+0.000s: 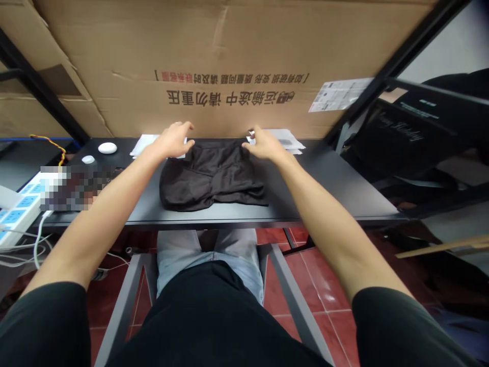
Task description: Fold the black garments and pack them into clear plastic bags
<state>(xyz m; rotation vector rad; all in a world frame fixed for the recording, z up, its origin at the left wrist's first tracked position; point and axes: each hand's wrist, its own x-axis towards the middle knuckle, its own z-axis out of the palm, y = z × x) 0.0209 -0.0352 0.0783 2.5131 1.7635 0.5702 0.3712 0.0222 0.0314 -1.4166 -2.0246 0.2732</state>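
black cloth (214, 178) is lying kinda rumpled on the dark desk (328, 178), mostly on my side of the gap between my hands. left hand (176, 139) has thumb and fingers spread, right hand (265, 144) same deal, both right by the far edge, can't really tell if they're touching it. white papers (144, 143) stick out beside my left, more sheets (287, 137) by my right, cardboard (229, 46) just past both.

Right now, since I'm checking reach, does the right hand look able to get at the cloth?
Probably yes: the right hand looks empty, right by the far right corner of the cloth, with nothing visible in the way.
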